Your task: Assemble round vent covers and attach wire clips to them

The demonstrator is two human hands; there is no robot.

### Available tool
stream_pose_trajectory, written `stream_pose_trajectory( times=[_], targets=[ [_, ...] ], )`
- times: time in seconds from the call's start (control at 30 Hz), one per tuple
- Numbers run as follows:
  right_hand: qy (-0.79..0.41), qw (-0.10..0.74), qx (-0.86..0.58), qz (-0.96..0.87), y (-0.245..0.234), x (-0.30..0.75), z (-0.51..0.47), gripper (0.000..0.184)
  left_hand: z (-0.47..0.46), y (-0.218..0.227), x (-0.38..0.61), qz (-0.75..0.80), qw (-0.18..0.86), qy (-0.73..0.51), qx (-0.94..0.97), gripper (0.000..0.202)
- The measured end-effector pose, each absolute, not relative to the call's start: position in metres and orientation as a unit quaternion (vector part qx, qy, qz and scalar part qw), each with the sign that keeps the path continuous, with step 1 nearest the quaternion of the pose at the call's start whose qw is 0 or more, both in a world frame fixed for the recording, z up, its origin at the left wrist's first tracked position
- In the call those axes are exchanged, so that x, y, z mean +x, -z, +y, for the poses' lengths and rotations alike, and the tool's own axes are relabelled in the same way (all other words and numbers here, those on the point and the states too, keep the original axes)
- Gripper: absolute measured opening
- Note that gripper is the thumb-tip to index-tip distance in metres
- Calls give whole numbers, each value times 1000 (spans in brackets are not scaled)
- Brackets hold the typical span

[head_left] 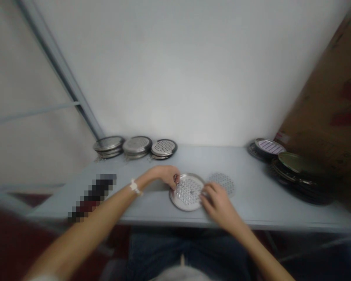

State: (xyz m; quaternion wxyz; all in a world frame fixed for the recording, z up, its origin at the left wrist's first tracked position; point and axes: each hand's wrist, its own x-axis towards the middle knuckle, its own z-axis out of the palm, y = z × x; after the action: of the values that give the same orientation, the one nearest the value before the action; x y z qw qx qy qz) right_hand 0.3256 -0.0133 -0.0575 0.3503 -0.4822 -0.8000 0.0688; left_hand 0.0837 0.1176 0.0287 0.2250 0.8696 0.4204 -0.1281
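A round, shiny metal disc (190, 192) with a raised rim and many small holes lies on the table in front of me. My left hand (170, 175) grips its upper left edge between thumb and fingers. At the right edge of the same disc, my right hand (215, 198) has its fingers curled against the rim; some fingertips are blurred. Partly behind that hand, a flat perforated disc (224, 182) without a visible rim rests on the table.
Along the back left of the grey table (152, 210) stand stacks of round metal discs (109, 144), (137, 145), (164, 147). Dark-rimmed round pieces (267, 147) and a taller dark stack (301, 175) sit at the right, beside a brown cardboard box (318, 113). A pixelated object (93, 197) lies at left.
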Motion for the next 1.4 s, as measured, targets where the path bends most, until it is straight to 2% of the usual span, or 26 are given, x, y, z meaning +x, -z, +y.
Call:
stream_pose_trajectory(
  times=[0.13,0.33,0.5,0.67,0.8,0.93,1.03,1.13,1.23,1.4],
  targets=[
    [-63,351,-483,-800,58,325,-13,6,106,-27,81,454,209,73,863,14],
    [-66,346,-488,-798,58,324,-14,6,85,-27,51,510,199,-15,837,35],
    [-68,354,-485,-797,55,323,-15,4,72,-26,21,517,226,7,826,31],
    [-89,375,-477,-790,54,323,-16,8,66,-29,5,551,171,-8,817,24],
    [-93,386,-484,-780,56,323,-16,18,60,-26,-3,584,133,-20,800,19],
    [-74,391,-457,-795,57,323,-17,21,35,-11,8,598,102,-120,786,24],
    [-60,418,-441,-792,55,323,-19,21,10,4,27,486,124,-219,837,25],
    [-29,473,-461,-751,52,336,-18,17,-5,19,41,398,123,-253,873,19],
    [44,493,-526,-692,49,377,-14,17,-2,31,44,382,116,-273,875,12],
    [216,413,-676,-571,33,498,-6,26,10,41,40,375,109,-298,871,19]
  ],
)
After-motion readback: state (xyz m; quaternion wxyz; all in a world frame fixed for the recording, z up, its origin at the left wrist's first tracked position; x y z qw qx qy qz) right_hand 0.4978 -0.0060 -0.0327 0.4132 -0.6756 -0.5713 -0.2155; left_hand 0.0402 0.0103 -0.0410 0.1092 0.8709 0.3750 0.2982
